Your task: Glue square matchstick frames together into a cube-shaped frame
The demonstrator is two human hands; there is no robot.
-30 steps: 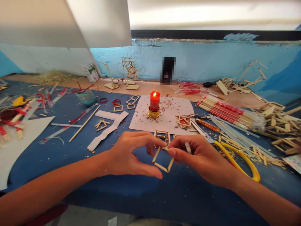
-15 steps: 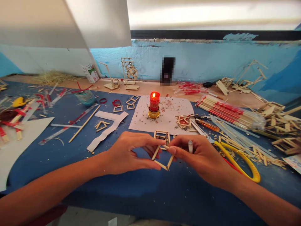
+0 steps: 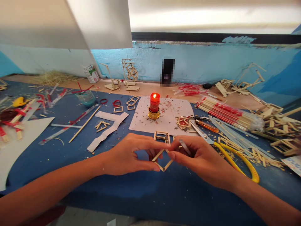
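A small four-sided frame of thin wooden sticks (image 3: 168,165) is held between my two hands, above the blue table covering. My left hand (image 3: 131,153) grips its left side, thumb at the lower corner and index finger reaching to the top. The fingertips of my right hand (image 3: 197,152) pinch the frame's right side near the upper corner. A slim pale-ended tool (image 3: 184,146), its kind unclear, is also tucked among the right fingers. Just beyond the hands lies another stick frame (image 3: 161,133), partly hidden by them.
A lit red candle (image 3: 154,103) stands on a debris-strewn white sheet (image 3: 138,121). To the right are yellow-handled scissors (image 3: 250,163), an orange cutter (image 3: 208,126), loose sticks (image 3: 261,156) and a packet of bundled sticks (image 3: 225,111). At left sits a jar of blue liquid (image 3: 86,99).
The held stick frame has turned slightly, and its top corner is now closed under my fingertips. My left index finger reaches farther right. The pale tool in my right hand has tilted.
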